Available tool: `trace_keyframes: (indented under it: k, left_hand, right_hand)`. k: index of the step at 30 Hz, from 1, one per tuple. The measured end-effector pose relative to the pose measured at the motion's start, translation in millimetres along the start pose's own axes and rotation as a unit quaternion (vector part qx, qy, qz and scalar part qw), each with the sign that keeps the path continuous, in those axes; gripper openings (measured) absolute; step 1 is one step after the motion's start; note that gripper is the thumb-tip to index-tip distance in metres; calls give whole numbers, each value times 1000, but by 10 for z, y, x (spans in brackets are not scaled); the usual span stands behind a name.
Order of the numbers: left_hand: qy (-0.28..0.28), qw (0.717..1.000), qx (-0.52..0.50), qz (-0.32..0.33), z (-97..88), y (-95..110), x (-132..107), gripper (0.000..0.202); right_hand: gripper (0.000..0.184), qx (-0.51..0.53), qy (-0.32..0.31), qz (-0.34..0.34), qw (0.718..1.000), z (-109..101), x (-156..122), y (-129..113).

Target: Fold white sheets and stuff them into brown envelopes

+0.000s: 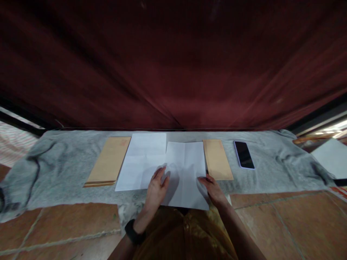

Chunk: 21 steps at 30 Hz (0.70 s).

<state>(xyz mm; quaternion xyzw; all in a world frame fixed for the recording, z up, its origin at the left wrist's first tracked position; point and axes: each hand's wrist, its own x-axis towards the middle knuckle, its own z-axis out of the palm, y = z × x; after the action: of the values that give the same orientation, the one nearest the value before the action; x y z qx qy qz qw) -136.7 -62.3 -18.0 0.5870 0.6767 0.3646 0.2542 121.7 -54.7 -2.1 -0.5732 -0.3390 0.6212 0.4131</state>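
Observation:
A creased white sheet of paper [191,169] lies in front of me, its near edge reaching over my lap. My right hand [214,188] grips its right edge, thumb on top and fingers at the side. At the left edge, my left hand [156,187] has its thumb over the paper and its fingers curled beside it. Another white sheet with fold lines [138,162] lies flat to the left, partly beneath that hand. Brown envelopes [111,159] are stacked farther left. A second brown envelope [219,160] rests just right of the held sheet.
A phone with a purple case [244,154] lies at the right on the grey cloth [268,159] covering the narrow surface. Dark red fabric [173,72] hangs along the back. White paper [332,157] shows at the far right. Tiled floor [292,216] lies below.

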Motion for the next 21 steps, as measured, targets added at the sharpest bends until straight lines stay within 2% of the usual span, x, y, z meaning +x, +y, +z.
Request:
trace_keyframes:
  k: [5,9,13,17,19,21]
  left_hand:
    - [17,982,-136,-131,-13,27,160,53]
    - [-5,975,-161,-153,-62,-27,271,51]
    - [-42,974,-155,-160,-51,-63,301,53]
    - [-68,983,-112,-128,-9,-16,253,46]
    - [-53,994,-60,-68,-4,10,200,38]
    - [-29,1000,-2,11,-18,2,133,40]
  right_hand:
    - [32,6,-8,10,1000,-68,-42,-71]
    - [30,49,-8,29,998,-74,-55,-43]
    - [29,-5,6,0,1000,-70,-10,22]
    - [28,-60,50,-37,996,-100,42,81]
    - [28,-75,55,-45,995,-121,40,91]
    - [32,-72,63,-52,994,-142,18,94]
